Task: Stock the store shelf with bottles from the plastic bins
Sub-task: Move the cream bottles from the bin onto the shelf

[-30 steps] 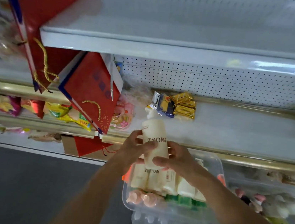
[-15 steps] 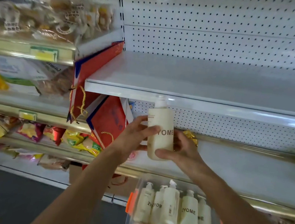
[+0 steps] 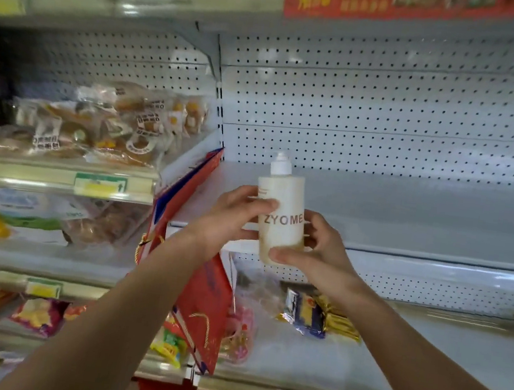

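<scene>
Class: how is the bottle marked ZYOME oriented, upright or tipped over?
Upright: the bottle has its pump cap on top and base down, held between the left hand and right hand.

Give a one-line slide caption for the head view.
Both hands, left hand and right hand, hold an upright ZYOME pump bottle before a bare white shelf.

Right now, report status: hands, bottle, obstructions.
Left hand and right hand grip ZYOME pump bottle, upright before bare white shelf. Red gift bag leans left.

Both bare forearms reach up and forward, converging. The left hand [image 3: 233,218] curls its fingers and thumb inward in a side grip; the right hand [image 3: 316,250] cups from below, thumb across the front.
</scene>
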`<state>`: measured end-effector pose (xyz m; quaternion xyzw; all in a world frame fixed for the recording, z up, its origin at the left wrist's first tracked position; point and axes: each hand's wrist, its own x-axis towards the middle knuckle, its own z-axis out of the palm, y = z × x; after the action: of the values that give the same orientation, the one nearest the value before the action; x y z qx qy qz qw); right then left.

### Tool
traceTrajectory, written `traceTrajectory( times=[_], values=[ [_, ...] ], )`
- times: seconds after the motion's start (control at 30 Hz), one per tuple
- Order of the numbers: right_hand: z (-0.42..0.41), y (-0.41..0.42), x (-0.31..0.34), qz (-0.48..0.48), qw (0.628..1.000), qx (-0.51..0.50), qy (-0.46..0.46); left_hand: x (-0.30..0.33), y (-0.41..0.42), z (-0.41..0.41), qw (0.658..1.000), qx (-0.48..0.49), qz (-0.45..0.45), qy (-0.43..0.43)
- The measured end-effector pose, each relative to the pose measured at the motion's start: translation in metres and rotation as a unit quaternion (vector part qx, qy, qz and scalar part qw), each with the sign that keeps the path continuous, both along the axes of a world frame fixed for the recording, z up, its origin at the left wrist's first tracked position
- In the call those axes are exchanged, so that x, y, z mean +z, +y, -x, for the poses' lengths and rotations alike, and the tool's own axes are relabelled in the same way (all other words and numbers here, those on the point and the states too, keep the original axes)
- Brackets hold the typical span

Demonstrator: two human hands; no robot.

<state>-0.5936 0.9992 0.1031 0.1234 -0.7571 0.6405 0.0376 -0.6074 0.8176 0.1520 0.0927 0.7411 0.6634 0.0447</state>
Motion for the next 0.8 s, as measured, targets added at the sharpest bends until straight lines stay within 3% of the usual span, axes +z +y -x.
traceTrajectory(
  times=[0.37,0.47,0.6,0.8],
  values=[
    [0.068,-0.066,0.013,-0.018,0.999,-0.025,0.017,0.063,-0.049,0.061,0.997,0.03,0.061,-0.036],
    [0.085,-0.076,0.006,-0.025,0.999,-0.026,0.005,0.054,-0.046,0.068,0.995,0.078,0.052,-0.026],
    [0.107,-0.083,0.001,-0.04,0.998,-0.041,0.002,0.023,-0.037,0.075,0.988,0.15,-0.025,-0.004],
    [0.132,-0.083,0.004,-0.12,0.992,-0.046,0.007,-0.026,-0.04,0.08,0.988,0.152,-0.036,-0.015]
  ],
)
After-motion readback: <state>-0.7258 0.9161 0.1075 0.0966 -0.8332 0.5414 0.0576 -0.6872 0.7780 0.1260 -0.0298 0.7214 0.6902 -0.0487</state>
